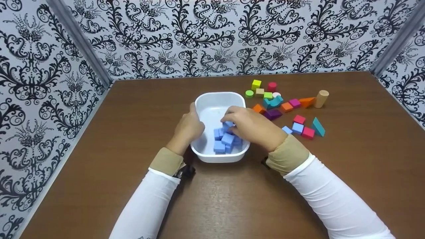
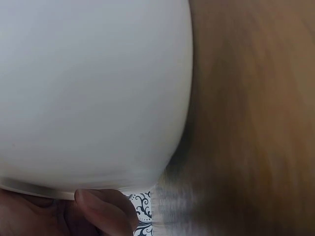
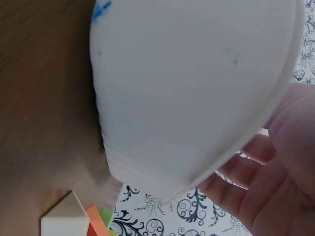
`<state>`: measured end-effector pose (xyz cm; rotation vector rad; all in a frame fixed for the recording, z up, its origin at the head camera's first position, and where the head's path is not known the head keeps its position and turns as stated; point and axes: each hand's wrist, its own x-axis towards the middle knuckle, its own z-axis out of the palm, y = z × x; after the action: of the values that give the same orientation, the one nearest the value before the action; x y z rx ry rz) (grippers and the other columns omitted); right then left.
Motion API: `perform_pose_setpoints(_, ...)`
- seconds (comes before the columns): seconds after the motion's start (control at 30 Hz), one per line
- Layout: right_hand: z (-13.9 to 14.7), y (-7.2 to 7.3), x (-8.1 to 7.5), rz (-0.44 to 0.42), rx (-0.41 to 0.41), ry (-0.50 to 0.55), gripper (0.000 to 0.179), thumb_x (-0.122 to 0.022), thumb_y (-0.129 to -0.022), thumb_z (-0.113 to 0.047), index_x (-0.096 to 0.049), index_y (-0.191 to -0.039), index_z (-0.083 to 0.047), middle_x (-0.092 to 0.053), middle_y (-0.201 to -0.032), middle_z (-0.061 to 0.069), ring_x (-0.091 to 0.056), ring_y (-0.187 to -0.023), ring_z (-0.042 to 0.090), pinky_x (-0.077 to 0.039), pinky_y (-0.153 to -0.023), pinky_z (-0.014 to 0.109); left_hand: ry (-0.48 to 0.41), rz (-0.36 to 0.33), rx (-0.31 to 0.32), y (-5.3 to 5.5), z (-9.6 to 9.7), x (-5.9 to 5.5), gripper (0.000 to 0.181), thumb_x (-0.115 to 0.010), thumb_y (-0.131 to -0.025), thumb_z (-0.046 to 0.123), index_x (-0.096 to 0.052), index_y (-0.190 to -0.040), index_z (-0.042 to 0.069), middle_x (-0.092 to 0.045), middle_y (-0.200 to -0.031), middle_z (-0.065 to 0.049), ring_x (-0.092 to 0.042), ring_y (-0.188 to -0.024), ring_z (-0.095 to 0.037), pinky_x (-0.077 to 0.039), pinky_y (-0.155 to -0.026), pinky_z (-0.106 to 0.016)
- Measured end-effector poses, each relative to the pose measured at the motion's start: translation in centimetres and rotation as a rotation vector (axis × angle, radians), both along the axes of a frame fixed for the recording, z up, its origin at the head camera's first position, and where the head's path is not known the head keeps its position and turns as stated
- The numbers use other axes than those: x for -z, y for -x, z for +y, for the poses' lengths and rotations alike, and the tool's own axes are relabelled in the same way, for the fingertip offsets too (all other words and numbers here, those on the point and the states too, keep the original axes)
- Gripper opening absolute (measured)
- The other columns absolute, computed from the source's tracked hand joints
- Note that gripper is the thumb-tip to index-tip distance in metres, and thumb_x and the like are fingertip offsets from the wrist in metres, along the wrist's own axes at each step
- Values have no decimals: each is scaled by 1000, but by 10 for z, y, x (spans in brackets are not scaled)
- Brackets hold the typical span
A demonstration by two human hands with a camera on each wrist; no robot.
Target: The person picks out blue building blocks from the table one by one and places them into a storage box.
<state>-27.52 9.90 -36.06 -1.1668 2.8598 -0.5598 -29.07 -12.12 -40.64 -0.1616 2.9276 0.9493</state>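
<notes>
A white plastic container [image 1: 209, 158] stands on the table with several blue blocks [image 1: 219, 146] piled in its near right part. My left hand [image 1: 189, 126] grips the container's left rim; the left wrist view shows curled fingers [image 2: 106, 211] at that edge. Over the right rim reaches my right hand [image 1: 249, 124], its fingers curled about a blue block [image 1: 228, 125] on top of the pile. In the right wrist view the container's outer wall [image 3: 187, 88] hides the fingertips and the blocks.
Right of the container lie several coloured blocks, among them a wooden cylinder [image 1: 321, 99], a teal triangle [image 1: 318, 126], a red block [image 1: 308, 133] and a blue cube [image 1: 297, 128]. A patterned wall [image 1: 212, 39] rises behind the brown table [image 1: 139, 109].
</notes>
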Motion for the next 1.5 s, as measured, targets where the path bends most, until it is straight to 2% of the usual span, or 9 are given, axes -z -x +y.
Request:
perform_pose_setpoints(0.33, 23, 6, -29, 88, 31, -10, 26, -78, -95, -9, -79, -121, -3, -72, -122, 16, -68, -115, 34, -57, -101, 48, -28, -3, 17, -2, -2, -1, 82, -52, -98, 6, -13, -170, 8, -60, -144, -27, -65, -116, -36, -57, -95, -54)
perform_pose_setpoints(0.47, 34, 10, -35, 103, 40, -24, 24, -77, -96, -9, -80, -118, -1, -72, -118, 17, -66, -110, 37, -57, -98, 49, -29, -3, 16, -3, -3, -1, 81, -52, -99, 6, -12, -170, 7, -59, -145, -28, -65, -118, -36, -56, -98, -54)
perform_pose_setpoints(0.57, 41, 12, -37, 105, 51, -18, 23, -77, -95, -9, -80, -117, -2, -72, -120, 17, -65, -115, 38, -55, -101, 51, -31, -9, 9, -2, -3, -1, 82, -52, -99, 6, -11, -170, 7, -58, -147, -27, -64, -119, -36, -55, -99, -54)
perform_pose_setpoints(0.7, 54, 13, -42, 71, 102, -20, 23, -77, -96, -14, -80, -118, -5, -73, -126, 13, -64, -124, 34, -51, -107, 53, -24, -16, 7, -2, -2, 0, 83, -52, -99, 6, -11, -170, 7, -59, -146, -27, -64, -119, -36, -55, -99, -54)
perform_pose_setpoints(0.93, 94, 17, -57, -12, 204, 3, 27, -77, -97, -19, -79, -120, -5, -74, -118, 15, -66, -104, 34, -53, -93, 53, -15, -15, 8, -2, 0, 1, 83, -52, -98, 6, -10, -171, 6, -60, -144, -28, -65, -118, -36, -55, -100, -53)
perform_pose_setpoints(1.07, 121, 18, -63, -92, 267, 7, 33, -75, -100, -22, -76, -127, -4, -73, -126, 17, -67, -106, 34, -54, -96, 53, -14, -11, 10, -2, 2, 1, 83, -51, -98, 5, -11, -170, 6, -61, -142, -28, -65, -116, -35, -56, -98, -52)
perform_pose_setpoints(1.2, 140, 20, -59, -162, 309, -56, 35, -75, -99, -24, -75, -128, -3, -75, -122, 18, -70, -101, 32, -56, -92, 54, -22, -8, 23, -2, 2, 1, 82, -51, -99, 6, -11, -170, 5, -61, -141, -29, -66, -114, -35, -57, -95, -52)
perform_pose_setpoints(1.37, 139, 26, -42, -258, 241, -161, 40, -82, -92, -22, -75, -124, 1, -76, -118, 20, -71, -99, 34, -58, -88, 53, -33, 0, 19, -3, 1, 1, 79, -50, -100, 7, -13, -170, 6, -61, -142, -28, -66, -115, -35, -58, -94, -53)
perform_pose_setpoints(1.5, 128, 30, -28, -304, 184, -218, 35, -86, -85, -18, -78, -113, 1, -77, -109, 14, -68, -95, 28, -58, -86, 49, -40, -6, 12, -2, 0, -1, 80, -50, -101, 7, -11, -170, 6, -59, -146, -27, -65, -117, -35, -57, -97, -53)
